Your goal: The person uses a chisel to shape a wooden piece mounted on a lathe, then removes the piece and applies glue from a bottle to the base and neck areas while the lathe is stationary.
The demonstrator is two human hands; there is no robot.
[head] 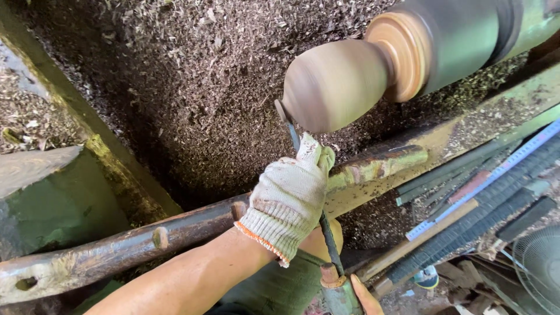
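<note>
Wood, blurred with spin, fills the upper middle: a rounded vase-shaped blank (333, 84) mounted on a green lathe spindle (461, 41). The left hand (290, 198), in a knitted white glove with an orange cuff, lies over a rusty tool rest (175, 230) and pins a chisel (326, 230) against it, its grip closed around the steel shaft. The chisel tip touches the blank's lower left end. Only the fingertips of the bare right hand (364, 297) show at the bottom edge, beside the chisel's handle (338, 291); whether that grip is closed on it I cannot tell. Shavings (186, 81) cover the bed behind the blank. Files and a blue ruler (496, 175) lie at right, near a fan grille (539, 265).
</note>
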